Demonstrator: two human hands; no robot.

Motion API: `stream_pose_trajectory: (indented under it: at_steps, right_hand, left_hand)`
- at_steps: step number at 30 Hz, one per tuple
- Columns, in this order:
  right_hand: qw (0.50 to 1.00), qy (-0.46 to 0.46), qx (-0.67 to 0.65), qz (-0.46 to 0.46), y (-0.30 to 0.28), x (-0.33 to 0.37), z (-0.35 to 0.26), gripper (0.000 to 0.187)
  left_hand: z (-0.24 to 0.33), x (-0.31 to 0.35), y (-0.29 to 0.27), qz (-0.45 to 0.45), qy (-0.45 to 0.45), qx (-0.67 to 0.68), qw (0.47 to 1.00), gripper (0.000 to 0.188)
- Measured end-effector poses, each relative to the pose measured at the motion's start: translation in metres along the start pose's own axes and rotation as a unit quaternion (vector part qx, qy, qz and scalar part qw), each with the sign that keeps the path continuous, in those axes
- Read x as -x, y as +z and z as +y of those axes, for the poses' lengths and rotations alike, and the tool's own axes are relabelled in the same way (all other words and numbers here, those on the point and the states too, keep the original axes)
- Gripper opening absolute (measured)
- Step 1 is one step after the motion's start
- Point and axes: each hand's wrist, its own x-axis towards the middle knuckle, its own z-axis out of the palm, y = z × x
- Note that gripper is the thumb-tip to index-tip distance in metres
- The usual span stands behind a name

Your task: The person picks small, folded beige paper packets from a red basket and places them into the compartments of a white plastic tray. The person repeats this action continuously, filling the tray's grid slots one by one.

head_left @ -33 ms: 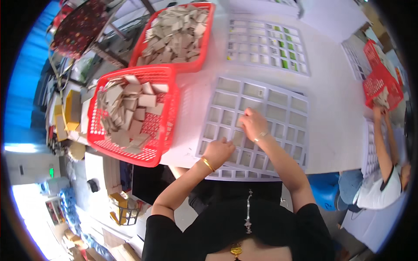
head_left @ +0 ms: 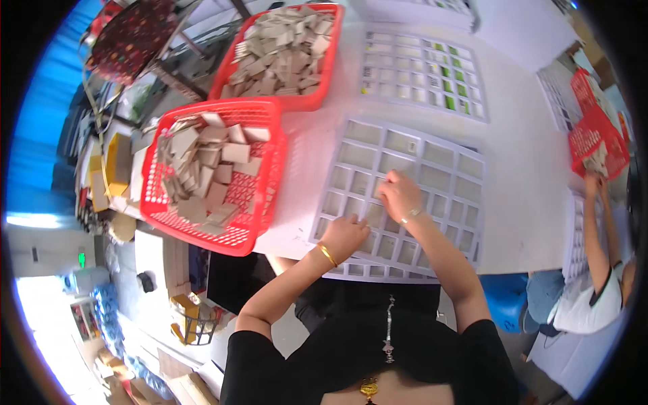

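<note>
A white compartment tray [head_left: 380,158] lies on the table before me, its cells backed in grey. My right hand [head_left: 401,196] is over the middle of it, fingertips drawn together in a pinch at one cell. Whatever is between them is too small or hidden to name. Over the tray's lower left part is my left hand [head_left: 344,237], its fingers bent and closed toward the cells. Its fingertips are partly hidden, and anything in them cannot be made out. The edge of a second white tray [head_left: 358,271] shows beneath, at the table's near edge.
To the left, a red basket [head_left: 268,192] holds loose grey-beige board pieces [head_left: 216,158]. Behind it stands another filled red basket [head_left: 329,77]. A tray with green-marked cells [head_left: 424,71] lies at the back. At far right, another person's hands [head_left: 597,185] are at a red basket [head_left: 601,145].
The whole view has shifted slightly to one side. Both hands keep about the same places over the tray.
</note>
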Motion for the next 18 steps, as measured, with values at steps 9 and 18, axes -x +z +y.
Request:
stream_pose_trajectory:
  at_steps: [9, 18]
  right_hand:
    - [0.999, 0.011, 0.030, -0.025, 0.004, 0.000, -0.010, 0.004]
    - [0.995, 0.013, 0.047, -0.081, -0.007, 0.004, -0.008, 0.002]
  left_hand:
    - [0.007, 0.002, -0.036, 0.054, 0.020, 0.017, 0.998, 0.026]
    - [-0.162, 0.116, -0.102, 0.183, -0.395, -0.004, 0.900, 0.023]
